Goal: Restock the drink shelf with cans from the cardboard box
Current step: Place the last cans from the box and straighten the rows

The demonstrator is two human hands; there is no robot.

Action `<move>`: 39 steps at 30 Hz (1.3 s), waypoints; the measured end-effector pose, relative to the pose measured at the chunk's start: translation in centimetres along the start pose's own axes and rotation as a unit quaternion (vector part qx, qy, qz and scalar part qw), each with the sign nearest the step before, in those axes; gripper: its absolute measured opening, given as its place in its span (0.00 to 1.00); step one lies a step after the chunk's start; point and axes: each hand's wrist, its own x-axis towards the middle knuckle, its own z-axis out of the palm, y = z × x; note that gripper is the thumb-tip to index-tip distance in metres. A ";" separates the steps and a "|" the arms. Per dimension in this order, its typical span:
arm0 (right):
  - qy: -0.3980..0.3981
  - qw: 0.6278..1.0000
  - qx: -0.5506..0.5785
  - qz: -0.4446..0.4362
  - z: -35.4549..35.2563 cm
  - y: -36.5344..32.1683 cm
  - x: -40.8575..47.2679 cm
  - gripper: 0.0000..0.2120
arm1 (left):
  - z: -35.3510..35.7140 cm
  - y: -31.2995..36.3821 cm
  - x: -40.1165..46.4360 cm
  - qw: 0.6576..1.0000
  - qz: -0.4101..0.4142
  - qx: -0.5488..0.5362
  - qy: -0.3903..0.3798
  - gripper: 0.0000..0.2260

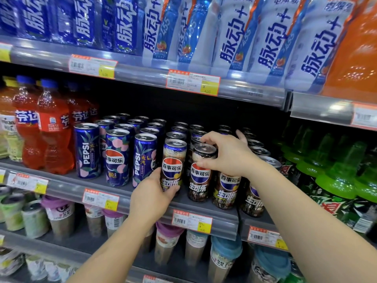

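Note:
Rows of slim Pepsi cans stand on the middle shelf (204, 209). My left hand (152, 196) grips the lower part of a dark front-row can (173, 160) from its left side. Beside it on the right stands another dark can (201, 180), and my right hand (224, 153) grips its top rim from above. Both cans stand upright at the shelf's front edge. Further dark cans (226, 190) stand to the right, partly behind my right forearm. The cardboard box is not in view.
Blue peach-pattern Pepsi cans (117, 158) fill the left of the same shelf, with orange soda bottles (53, 127) further left. Green bottles (342, 170) stand at the right. Blue and white bottles (230, 31) line the shelf above; lidded cups (61, 217) fill the shelf below.

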 end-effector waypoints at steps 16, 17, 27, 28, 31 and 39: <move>0.060 0.997 -0.057 -0.012 0.7 -0.4 -0.5 0.21 | 0.2 -0.1 0.0 1.000 -0.003 0.017 -0.003 0.24; 0.063 0.996 -0.055 -0.007 0.7 -0.4 -0.5 0.21 | 0.2 -0.1 0.0 1.000 -0.003 0.016 -0.004 0.24; 0.061 0.998 -0.025 0.004 0.9 -0.2 -0.7 0.20 | -0.3 0.3 -0.2 1.000 0.006 0.019 -0.009 0.24; 0.058 0.998 -0.022 0.006 0.9 -0.1 -0.7 0.20 | -0.3 0.2 -0.2 1.000 0.007 0.020 -0.009 0.24; 0.053 0.998 -0.021 0.008 1.0 -0.1 -0.6 0.19 | -0.3 0.1 -0.2 1.000 0.005 0.017 -0.012 0.24; 0.098 0.995 -0.027 -0.003 0.7 -1.9 -0.8 0.26 | -1.1 -0.4 -0.2 0.999 0.011 -0.018 -0.030 0.24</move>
